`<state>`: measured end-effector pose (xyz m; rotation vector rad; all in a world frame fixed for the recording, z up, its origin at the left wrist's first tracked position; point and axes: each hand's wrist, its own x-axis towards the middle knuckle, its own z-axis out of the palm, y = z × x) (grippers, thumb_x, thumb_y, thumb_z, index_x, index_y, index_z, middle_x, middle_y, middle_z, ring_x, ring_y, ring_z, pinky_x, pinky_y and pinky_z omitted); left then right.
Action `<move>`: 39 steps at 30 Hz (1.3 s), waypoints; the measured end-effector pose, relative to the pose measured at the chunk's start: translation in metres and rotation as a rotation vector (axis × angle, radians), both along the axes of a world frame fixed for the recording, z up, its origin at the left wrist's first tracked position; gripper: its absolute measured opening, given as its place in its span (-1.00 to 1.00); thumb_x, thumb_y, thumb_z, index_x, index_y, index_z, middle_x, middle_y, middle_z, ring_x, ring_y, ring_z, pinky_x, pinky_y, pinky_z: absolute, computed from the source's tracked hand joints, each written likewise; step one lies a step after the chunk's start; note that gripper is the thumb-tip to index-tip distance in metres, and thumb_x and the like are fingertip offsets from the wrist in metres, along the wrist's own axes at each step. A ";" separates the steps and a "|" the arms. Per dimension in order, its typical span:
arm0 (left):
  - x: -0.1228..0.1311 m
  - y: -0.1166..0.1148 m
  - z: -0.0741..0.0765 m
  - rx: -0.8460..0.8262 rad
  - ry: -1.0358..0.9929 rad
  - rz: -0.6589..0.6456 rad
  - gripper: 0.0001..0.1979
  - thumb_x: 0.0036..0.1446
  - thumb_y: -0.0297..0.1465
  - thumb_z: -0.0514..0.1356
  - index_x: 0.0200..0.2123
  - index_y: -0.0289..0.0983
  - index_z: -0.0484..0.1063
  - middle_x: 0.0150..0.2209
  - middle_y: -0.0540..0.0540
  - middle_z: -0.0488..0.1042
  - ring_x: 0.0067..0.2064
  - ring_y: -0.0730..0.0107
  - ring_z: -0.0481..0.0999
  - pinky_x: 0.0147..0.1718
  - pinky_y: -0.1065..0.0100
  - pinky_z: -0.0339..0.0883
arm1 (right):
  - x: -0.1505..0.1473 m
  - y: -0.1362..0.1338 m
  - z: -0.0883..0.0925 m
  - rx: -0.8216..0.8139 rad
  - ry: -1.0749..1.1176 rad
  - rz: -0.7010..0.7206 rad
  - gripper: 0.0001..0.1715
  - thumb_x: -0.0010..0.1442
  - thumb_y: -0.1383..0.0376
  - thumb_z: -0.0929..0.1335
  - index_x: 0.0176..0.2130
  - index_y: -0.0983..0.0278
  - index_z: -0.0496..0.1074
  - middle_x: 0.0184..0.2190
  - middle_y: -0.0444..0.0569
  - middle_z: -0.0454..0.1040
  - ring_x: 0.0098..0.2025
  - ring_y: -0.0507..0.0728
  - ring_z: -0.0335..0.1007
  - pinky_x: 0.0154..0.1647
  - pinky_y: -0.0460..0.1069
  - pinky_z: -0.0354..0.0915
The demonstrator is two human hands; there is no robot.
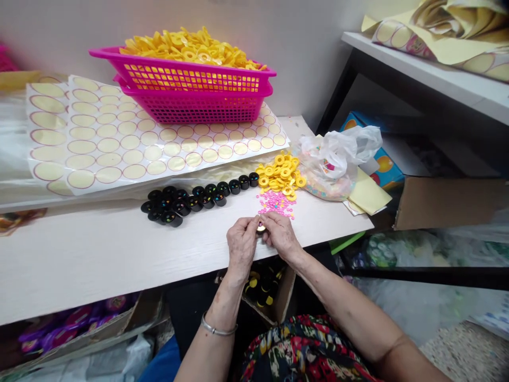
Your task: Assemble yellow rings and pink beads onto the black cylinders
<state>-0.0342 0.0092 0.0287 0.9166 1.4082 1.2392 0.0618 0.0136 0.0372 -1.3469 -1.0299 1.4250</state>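
Observation:
At the table's front edge, my left hand and my right hand meet with fingers closed around a small black cup that shows a pale yellow top. Fingertips hide most of it. Just beyond them lies a scatter of small pink beads, with a few of other colours mixed in. Behind the beads is a heap of yellow rings. To the left, several black cups stand in rows and a cluster, with bits of colour visible inside some.
Two stacked pink baskets filled with yellow rings rest on sheets of oval stickers. A plastic bag sits to the right. Below the table edge, a cardboard box holds black and yellow pieces. A white shelf juts in at right.

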 end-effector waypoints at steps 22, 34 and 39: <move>0.001 0.007 -0.005 -0.059 0.084 -0.013 -0.60 -0.10 -0.07 0.19 -0.64 -0.28 0.24 -0.80 0.14 0.09 -0.75 0.58 0.09 -0.76 0.50 -0.06 | -0.001 0.002 -0.005 -0.065 0.106 -0.021 -0.65 -0.04 0.06 0.34 -0.53 0.31 0.30 -0.84 -0.25 0.21 -0.83 -0.10 0.03 -0.85 -0.20 -0.09; 0.003 0.007 -0.006 -0.020 0.053 -0.006 -0.61 -0.07 -0.09 0.17 -0.65 -0.26 0.19 -0.79 0.15 0.10 -0.75 0.58 0.11 -0.76 0.50 -0.02 | 0.002 0.002 -0.005 -0.051 0.088 0.082 -0.59 -0.03 0.00 0.33 -0.49 0.31 0.31 -0.81 -0.23 0.26 -0.81 -0.06 0.13 -0.82 -0.18 0.09; -0.001 0.007 0.003 -0.038 -0.091 -0.077 -0.60 -0.14 -0.11 0.23 -0.67 -0.27 0.17 -0.82 0.14 0.14 -0.79 0.59 0.13 -0.80 0.52 0.00 | 0.006 -0.001 0.000 0.014 0.153 0.155 -0.61 -0.14 0.09 0.43 -0.43 0.34 0.33 -0.71 -0.19 0.38 -0.73 -0.07 0.23 -0.74 -0.19 0.18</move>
